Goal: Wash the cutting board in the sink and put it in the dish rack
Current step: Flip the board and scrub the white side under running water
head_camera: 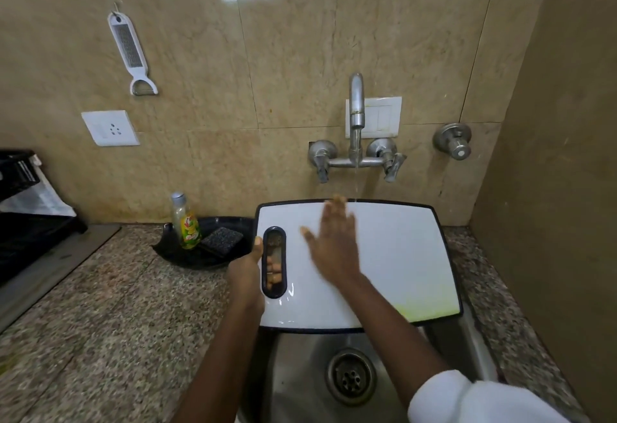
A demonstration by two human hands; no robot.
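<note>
A white cutting board [400,255] with a black rim is held over the steel sink [300,356], under the running tap [356,102]. My left hand [245,272] grips the board's left edge, fingers showing through its oval handle slot. My right hand [334,245] lies flat on the board's wet surface, fingers spread and blurred. A yellow-green stain marks the board's near right corner. A black dish rack [20,202] stands at the far left on the counter.
A black tray [180,249] left of the sink holds a dish soap bottle [188,225] and a dark scrub sponge [222,240]. A grater [128,48] hangs on the wall above a socket [110,128]. The sink drain [351,377] is exposed. A wall rises at right.
</note>
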